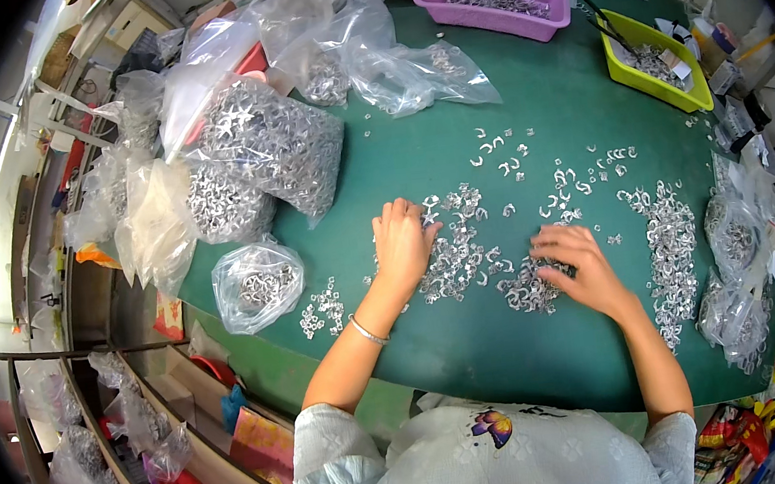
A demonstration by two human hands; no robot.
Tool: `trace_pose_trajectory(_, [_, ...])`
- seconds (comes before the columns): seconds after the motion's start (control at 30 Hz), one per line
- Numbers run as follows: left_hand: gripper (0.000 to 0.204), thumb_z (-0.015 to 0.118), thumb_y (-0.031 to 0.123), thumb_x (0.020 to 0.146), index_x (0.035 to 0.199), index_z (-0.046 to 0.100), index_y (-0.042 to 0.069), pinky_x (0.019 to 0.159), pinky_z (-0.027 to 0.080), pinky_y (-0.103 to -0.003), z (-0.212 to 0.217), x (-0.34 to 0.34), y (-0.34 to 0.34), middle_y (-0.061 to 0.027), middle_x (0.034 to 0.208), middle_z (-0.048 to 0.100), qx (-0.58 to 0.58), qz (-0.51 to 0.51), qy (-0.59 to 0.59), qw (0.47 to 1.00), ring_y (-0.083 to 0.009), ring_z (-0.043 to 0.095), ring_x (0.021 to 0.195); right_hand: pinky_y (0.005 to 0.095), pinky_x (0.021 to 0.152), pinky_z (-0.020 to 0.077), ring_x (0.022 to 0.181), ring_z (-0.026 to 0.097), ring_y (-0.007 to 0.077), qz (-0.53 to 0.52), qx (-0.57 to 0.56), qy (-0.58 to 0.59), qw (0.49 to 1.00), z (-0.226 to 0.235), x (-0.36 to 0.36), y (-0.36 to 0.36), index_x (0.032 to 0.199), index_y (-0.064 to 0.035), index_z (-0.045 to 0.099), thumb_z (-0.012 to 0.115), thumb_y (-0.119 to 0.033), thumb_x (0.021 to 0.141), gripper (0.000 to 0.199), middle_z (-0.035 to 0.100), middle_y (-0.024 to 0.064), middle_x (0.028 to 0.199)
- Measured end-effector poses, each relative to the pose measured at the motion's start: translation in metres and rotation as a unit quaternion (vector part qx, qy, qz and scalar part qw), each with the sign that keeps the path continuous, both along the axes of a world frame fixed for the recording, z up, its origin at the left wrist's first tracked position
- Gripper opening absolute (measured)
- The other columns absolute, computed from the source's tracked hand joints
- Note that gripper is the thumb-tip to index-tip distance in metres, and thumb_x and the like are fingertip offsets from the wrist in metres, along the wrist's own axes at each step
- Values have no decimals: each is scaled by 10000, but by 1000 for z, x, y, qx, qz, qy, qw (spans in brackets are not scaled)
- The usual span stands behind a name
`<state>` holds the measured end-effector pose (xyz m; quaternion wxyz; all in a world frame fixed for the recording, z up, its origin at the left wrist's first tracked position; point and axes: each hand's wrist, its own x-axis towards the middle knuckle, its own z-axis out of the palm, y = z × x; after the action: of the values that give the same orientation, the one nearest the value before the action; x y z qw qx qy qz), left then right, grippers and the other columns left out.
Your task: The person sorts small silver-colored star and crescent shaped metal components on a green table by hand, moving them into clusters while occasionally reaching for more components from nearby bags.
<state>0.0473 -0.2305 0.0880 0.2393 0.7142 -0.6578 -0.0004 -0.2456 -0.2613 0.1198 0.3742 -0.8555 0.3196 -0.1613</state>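
Observation:
Small silvery metal pieces, many of them U-shaped, lie in loose heaps on a green table [455,348]. My left hand [401,245] rests palm down at the left edge of the middle heap [453,259]. Its fingers bend toward the tabletop and its thumb stands apart; whatever is under the palm is hidden. Over a smaller heap [527,293] hovers my right hand [581,267], fingers spread and thumb apart, nothing visible between them. A few square-looking bits [322,310] lie left of my left forearm. Scattered U-shaped pieces [580,184] spread beyond both hands.
Full clear bags [277,135] crowd the table's left, with a small open bag [258,286] nearer me. A long heap [672,250] and more bags [738,300] line the right. A purple tray [497,30] and a yellow-green tray [616,76] stand at the far side; another person's hand shows beyond.

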Motion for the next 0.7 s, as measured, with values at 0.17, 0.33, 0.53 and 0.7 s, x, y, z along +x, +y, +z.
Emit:
trace_pose_trajectory(0.17, [187, 725, 113, 729, 881, 649, 34, 781, 413, -392, -3, -1, -5, -98, 918, 606, 26, 22, 33, 999, -285, 566, 947, 459, 1075, 316, 1346, 380, 314, -17, -91, -29, 995, -14, 73, -31, 1268, -67, 565, 680, -199, 842, 460, 492, 100, 1386])
trace_pose_trajectory(0.33, [250, 732, 117, 698, 907, 620, 35, 789, 412, -427, -7, 3, -9, -125, 932, 598, 27, 28, 66, 997, -308, 565, 952, 482, 1082, 308, 1369, 343, 324, 34, -161, -31, 986, -33, 123, -49, 1316, -74, 521, 669, -224, 853, 509, 449, 99, 1426])
trace_pose_trajectory(0.53, [195, 704, 88, 720, 895, 635, 35, 788, 384, -408, -12, -2, -4, -91, 943, 556, 8, 38, 66, 997, -280, 539, 951, 509, 1107, 282, 1379, 323, 339, 100, -160, 43, 981, -39, 99, -34, 1326, -70, 509, 657, -250, 861, 520, 414, 124, 1448])
trace_pose_trajectory(0.7, [198, 706, 91, 742, 932, 669, 48, 797, 378, -400, -20, -8, 0, -73, 933, 589, 6, 34, -3, 999, -255, 545, 964, 510, 1110, 278, 1379, 323, 344, 125, -138, 82, 979, -19, 54, -1, 1342, -61, 487, 663, -238, 856, 546, 402, 132, 1456])
